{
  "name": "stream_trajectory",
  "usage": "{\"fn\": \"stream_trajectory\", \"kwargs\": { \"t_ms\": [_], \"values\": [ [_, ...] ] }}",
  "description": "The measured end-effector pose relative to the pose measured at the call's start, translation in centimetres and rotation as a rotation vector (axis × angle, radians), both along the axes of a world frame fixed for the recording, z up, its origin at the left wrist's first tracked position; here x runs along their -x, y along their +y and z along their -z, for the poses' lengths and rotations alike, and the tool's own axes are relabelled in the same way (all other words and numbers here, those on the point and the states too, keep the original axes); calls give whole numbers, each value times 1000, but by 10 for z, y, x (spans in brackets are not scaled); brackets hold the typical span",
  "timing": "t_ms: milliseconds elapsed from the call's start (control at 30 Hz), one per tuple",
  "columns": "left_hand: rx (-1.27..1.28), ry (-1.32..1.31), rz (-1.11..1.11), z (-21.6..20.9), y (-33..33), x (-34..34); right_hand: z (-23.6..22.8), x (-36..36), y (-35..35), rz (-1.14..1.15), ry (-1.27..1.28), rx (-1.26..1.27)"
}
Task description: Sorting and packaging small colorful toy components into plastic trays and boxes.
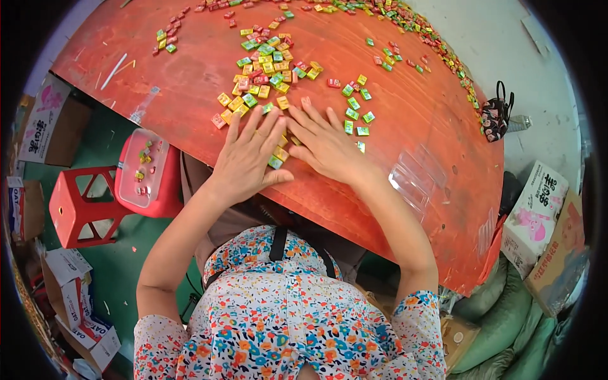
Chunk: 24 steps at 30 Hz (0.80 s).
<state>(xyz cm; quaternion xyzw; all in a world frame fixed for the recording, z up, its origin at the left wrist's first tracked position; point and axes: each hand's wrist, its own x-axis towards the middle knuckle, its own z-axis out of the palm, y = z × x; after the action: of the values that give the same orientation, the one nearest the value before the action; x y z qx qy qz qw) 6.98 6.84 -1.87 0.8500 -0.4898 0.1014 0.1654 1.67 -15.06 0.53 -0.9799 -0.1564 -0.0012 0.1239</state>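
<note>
My left hand point(253, 155) lies palm down near the front edge of the red table, its fingers stretched out and thumb apart. Beside it, my right hand point(332, 150) is also flat with spread fingers, and the fingertips of both hands nearly meet. Between them sit a few small wrapped candies point(278, 155), yellow and green; others may be hidden under my fingers. Just beyond my fingertips a loose cluster of red, yellow and green candies point(269, 60) spreads up the table. Several mostly green candies point(352, 114) lie to the right of my right hand. Neither hand grips anything.
The red table point(202, 82) bears a long heap of candies point(405, 19) along its far edge. Clear plastic trays point(415, 180) lie at right, a dark patterned bag point(495, 119) beyond. Left are red stools point(82, 206), one with a plastic tub point(140, 168); cartons point(535, 215) stand right.
</note>
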Motion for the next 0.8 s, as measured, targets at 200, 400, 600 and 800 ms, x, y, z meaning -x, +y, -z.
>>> {"fn": "stream_trajectory", "kwargs": {
  "t_ms": [200, 400, 600, 800],
  "values": [
    [-6, 104, 90, -8, 7, 6, -27, 53, -32, 119, -1, -493],
    [389, 266, -95, -12, 52, 19, -30, 90, -17, 277, -149, -346],
    [500, 732, -684, 45, 176, 134, -9, 85, 7, 179, -208, -343],
    [311, 1558, -1460, 231, 335, 325, -1, 88, 14, 207, -303, -199]
  ]
}}
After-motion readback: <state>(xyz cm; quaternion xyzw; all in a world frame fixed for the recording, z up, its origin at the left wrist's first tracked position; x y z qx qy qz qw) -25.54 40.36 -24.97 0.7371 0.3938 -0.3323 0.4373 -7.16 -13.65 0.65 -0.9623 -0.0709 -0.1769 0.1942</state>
